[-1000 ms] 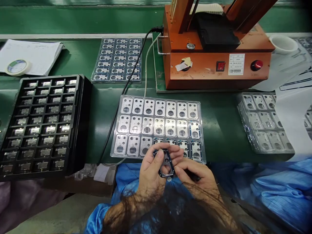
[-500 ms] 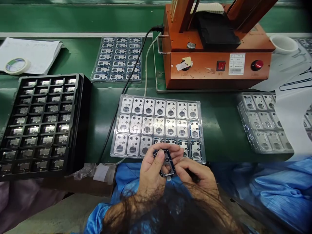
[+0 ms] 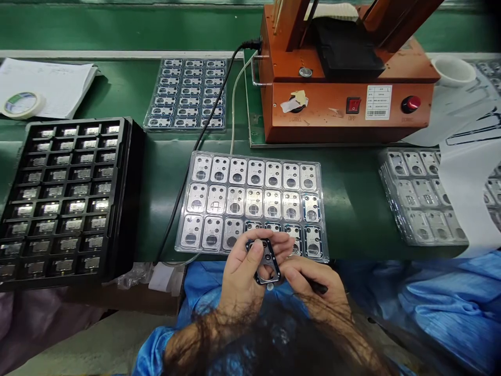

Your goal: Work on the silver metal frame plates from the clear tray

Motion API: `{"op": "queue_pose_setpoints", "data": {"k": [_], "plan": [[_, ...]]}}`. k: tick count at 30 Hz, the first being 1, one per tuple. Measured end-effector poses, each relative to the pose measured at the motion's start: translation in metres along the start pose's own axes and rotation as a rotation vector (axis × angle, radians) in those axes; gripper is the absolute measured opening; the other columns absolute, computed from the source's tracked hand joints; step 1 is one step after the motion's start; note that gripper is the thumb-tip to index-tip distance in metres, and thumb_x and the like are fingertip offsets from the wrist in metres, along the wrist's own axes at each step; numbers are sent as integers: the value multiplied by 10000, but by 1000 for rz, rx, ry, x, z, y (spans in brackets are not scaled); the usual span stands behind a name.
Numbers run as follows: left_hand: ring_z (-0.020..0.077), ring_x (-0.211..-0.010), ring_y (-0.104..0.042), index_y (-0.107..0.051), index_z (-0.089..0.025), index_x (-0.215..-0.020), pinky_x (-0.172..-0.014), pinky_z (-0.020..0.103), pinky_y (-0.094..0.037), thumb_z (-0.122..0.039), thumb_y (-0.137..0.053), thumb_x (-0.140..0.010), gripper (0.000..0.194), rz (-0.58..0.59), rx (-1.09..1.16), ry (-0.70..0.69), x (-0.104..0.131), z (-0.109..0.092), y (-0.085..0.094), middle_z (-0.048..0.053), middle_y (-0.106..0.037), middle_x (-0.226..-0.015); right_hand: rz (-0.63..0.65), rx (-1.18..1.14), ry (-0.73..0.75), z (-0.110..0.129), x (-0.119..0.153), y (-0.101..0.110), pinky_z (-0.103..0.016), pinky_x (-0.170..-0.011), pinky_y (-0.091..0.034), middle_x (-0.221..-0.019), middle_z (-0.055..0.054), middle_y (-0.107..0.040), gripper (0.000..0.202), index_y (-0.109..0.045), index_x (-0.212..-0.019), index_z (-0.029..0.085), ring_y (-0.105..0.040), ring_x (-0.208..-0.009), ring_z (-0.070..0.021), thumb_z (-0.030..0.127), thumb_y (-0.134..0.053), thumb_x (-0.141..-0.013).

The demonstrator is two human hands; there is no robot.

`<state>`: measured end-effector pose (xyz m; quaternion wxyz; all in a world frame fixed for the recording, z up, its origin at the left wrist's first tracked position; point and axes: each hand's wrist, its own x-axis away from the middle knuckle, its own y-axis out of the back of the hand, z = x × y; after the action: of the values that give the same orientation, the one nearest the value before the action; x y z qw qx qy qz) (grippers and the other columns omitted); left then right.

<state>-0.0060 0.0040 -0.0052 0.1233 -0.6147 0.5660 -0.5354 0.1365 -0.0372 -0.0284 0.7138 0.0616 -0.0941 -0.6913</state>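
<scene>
My left hand (image 3: pixel 245 269) is closed around a small metal plate (image 3: pixel 269 259) with a dark blue rim, several small holes and one large round opening. Its thumb presses on the plate's face. Close by on the right, my right hand (image 3: pixel 317 282) is wrapped round a slim tool with a black end (image 3: pixel 318 286); the tool's kind and its tip are hidden by the fingers. Just beyond both hands lies a clear plastic tray (image 3: pixel 182 235) with rows of similar metal plates, some of them dark-rimmed at the near right corner.
To the left stands a black tray (image 3: pixel 135 156) of small metal parts. An orange machine (image 3: pixel 340 107) sits at the back, its black cable (image 3: pixel 203 133) running past the clear tray. Farther back lies another plate tray (image 3: pixel 188 94). Stacked trays (image 3: pixel 422 198) and white sheet material (image 3: pixel 469 193) are at right.
The black end of the tool shows a little more beside my right palm. My left hand keeps the plate in the same hold; the whole view shifts slightly.
</scene>
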Motion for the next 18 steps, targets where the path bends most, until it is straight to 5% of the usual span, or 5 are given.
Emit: {"op": "queue_pose_setpoints", "data": {"k": [7,11,16,18], "plan": [[208,-935,-883,-876,-231,-872,-882,235,-705,-396,-1048,-701,293,-44,-13,4,0,3,0,47,-915,-935,-7,53,16,1,-1,0,-206,-568,-491,-660,42,-703,326,-725,-745,256,-627,-585,-111,388,-658,-1035],[206,-948,-877,-865,-231,-890,-894,249,-698,-398,-1057,-680,330,-61,-9,26,-1,5,4,54,-914,-958,8,73,-15,5,-3,-2,-200,-505,-465,-597,39,-690,351,-728,-684,246,-604,-520,-109,394,-693,-1000],[215,-943,-825,-810,-299,-1208,-816,294,-644,-596,-940,-791,528,-46,-235,67,1,2,18,44,-887,-1092,-102,-14,-70,2,1,-3,-193,-539,-501,-586,47,-709,368,-732,-651,252,-638,-530,-110,399,-734,-988],[181,-829,-738,-813,-257,-1087,-788,284,-579,-677,-870,-830,495,-21,-375,39,5,-1,26,18,-832,-939,-145,-26,-92,2,2,-2,-207,-531,-495,-565,40,-692,411,-719,-619,243,-619,-516,-113,420,-734,-989]]}}
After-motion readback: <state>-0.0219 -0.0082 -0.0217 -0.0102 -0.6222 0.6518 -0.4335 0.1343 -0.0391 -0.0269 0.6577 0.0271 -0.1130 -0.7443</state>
